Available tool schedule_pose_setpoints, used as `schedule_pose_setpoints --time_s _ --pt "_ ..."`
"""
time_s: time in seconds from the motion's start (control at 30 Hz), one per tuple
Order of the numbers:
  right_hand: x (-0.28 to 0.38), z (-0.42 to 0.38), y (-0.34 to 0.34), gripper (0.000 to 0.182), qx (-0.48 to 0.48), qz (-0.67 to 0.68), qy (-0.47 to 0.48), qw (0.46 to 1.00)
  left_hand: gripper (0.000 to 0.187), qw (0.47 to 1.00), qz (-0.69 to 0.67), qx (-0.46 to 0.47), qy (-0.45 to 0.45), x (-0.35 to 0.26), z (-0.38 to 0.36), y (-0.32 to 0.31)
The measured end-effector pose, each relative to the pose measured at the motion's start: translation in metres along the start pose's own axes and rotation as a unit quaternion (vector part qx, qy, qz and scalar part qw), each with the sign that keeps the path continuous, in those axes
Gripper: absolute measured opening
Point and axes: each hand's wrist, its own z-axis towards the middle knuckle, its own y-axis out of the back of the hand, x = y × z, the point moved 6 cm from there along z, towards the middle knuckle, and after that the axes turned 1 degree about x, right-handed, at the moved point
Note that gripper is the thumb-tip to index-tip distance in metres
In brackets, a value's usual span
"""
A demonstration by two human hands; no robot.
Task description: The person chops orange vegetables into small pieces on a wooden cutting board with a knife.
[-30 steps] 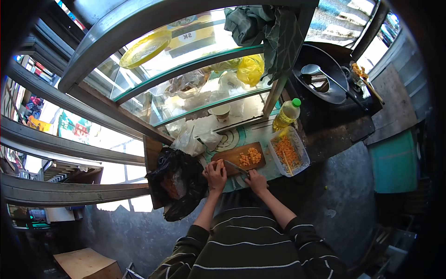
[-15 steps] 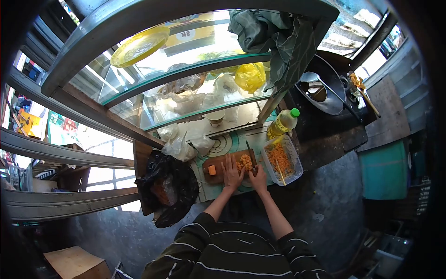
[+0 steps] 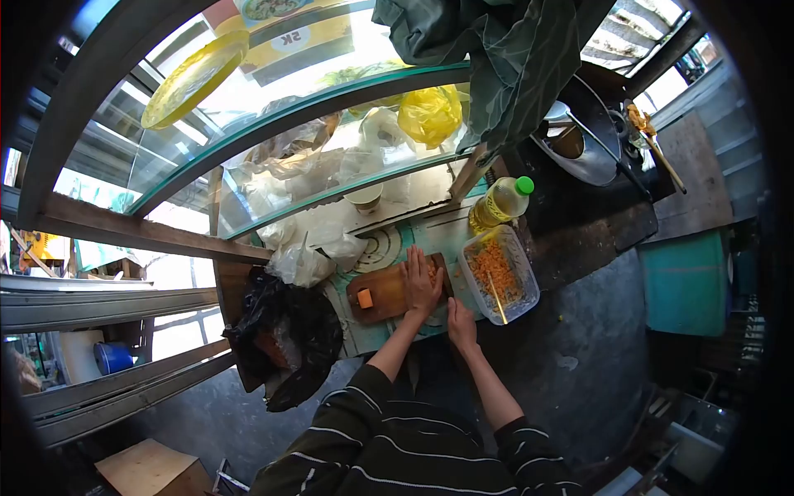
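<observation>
My left hand lies over the wooden board, its fingers stretched out and pointing up the board, partly covering chopped orange pieces. On the board's left part sits an orange block. My right hand is closed at the board's lower right corner, where a knife was seen before; its handle is hidden in the fist and the blade is hard to make out. Right of the board stands a clear plastic tub with shredded orange bits and a yellow stick in it.
An oil bottle with a green cap stands behind the tub. A black bag is at the left, below clear plastic bags. The glass cabinet's frame crosses above. A wok sits at the right.
My left hand has moved over the chopped pieces, covering most of them. The knife blade that stood out along the board's right side no longer shows plainly. The view has shifted.
</observation>
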Motion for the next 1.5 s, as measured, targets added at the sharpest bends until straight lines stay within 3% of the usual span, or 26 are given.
schedule_pose_setpoints --time_s 0.07,0.3,0.4,0.5,0.57,0.87,1.03,1.17,1.23,1.3,1.37,1.43,1.47,1.5 --pt "0.002 0.000 0.006 0.037 -0.023 0.015 -0.060 0.998 0.062 1.000 -0.001 -0.006 0.011 0.000 0.004 0.004" --pt "0.004 -0.002 -0.012 0.038 0.024 -0.019 -0.039 0.999 0.056 1.000 -0.026 0.001 -0.008 -0.006 0.009 -0.003" --pt "0.009 0.001 -0.019 0.036 0.037 0.042 -0.033 0.998 0.051 1.000 -0.017 0.000 -0.003 -0.003 0.009 -0.005" --pt "0.012 0.002 -0.016 0.035 0.047 0.062 -0.002 0.997 0.058 0.999 -0.022 0.024 -0.011 -0.002 0.008 -0.004" --pt "0.014 0.002 -0.019 0.035 0.077 0.069 0.006 0.995 0.062 0.994 -0.104 -0.032 -0.031 0.001 0.007 0.001" --pt "0.054 -0.007 -0.008 0.035 0.094 0.114 0.059 0.987 0.059 0.989 -0.120 -0.077 -0.046 -0.011 0.010 0.050" --pt "0.048 -0.014 0.061 0.033 0.062 0.122 0.053 0.989 0.054 0.978 -0.164 -0.104 -0.075 -0.081 0.022 0.062" --pt "0.029 -0.024 0.130 0.034 -0.034 0.036 0.034 0.998 0.047 0.963 -0.252 -0.089 -0.046 -0.142 0.028 0.017" --pt "0.010 -0.025 0.150 0.034 -0.044 -0.045 -0.060 0.996 0.044 0.952 -0.291 -0.090 -0.029 -0.153 0.030 -0.004" --pt "-0.011 -0.024 0.155 0.034 -0.051 -0.063 -0.090 0.993 0.038 0.907 -0.365 -0.064 0.198 -0.132 0.028 -0.038" --pt "-0.017 -0.026 0.162 0.033 -0.069 -0.017 -0.088 0.994 0.037 0.891 -0.395 -0.070 0.212 -0.116 0.031 -0.058" --pt "-0.014 -0.031 0.166 0.031 -0.082 -0.016 -0.080 0.993 0.039 0.797 -0.521 -0.003 0.307 -0.095 0.031 -0.081" --pt "-0.009 -0.031 0.168 0.030 -0.094 -0.015 -0.067 0.993 0.048 0.684 -0.641 -0.030 0.347 -0.094 0.028 -0.096" --pt "-0.006 -0.033 0.167 0.030 -0.097 -0.011 -0.068 0.993 0.048 0.687 -0.639 -0.028 0.345 -0.095 0.031 -0.090"
